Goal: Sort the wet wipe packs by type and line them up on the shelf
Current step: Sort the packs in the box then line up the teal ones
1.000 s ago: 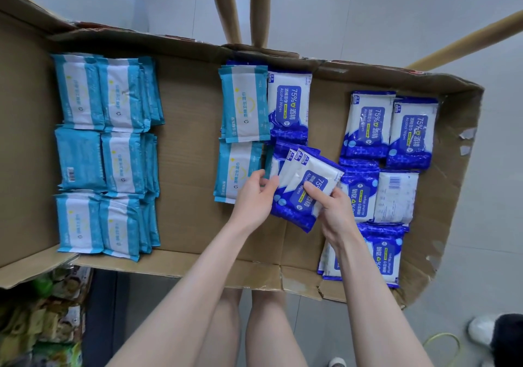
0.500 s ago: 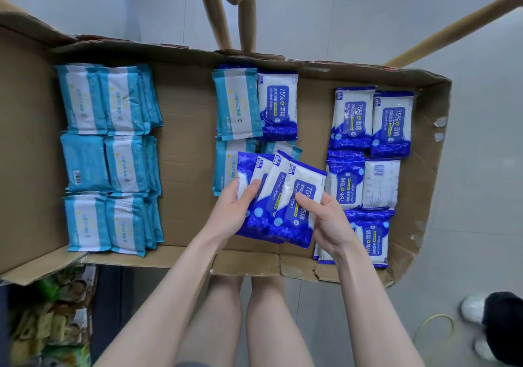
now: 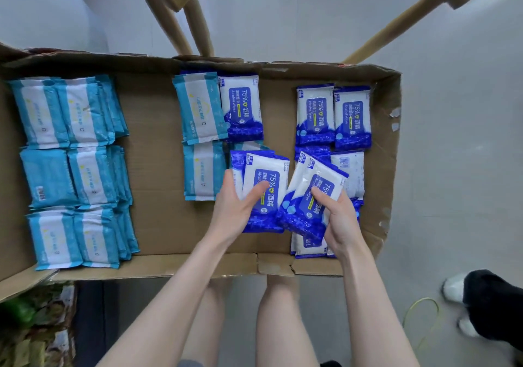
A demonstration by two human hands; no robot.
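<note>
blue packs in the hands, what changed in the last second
The one fanned bunch of blue packs is now split: the left hand grips one part, and the right hand has drawn the other part off to the right. The teal stacks in the box stayed put.

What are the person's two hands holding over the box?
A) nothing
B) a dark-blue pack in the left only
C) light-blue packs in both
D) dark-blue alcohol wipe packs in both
D: the left hand grips a fan of dark-blue alcohol wipe packs, and the right hand grips a second fan.
</note>
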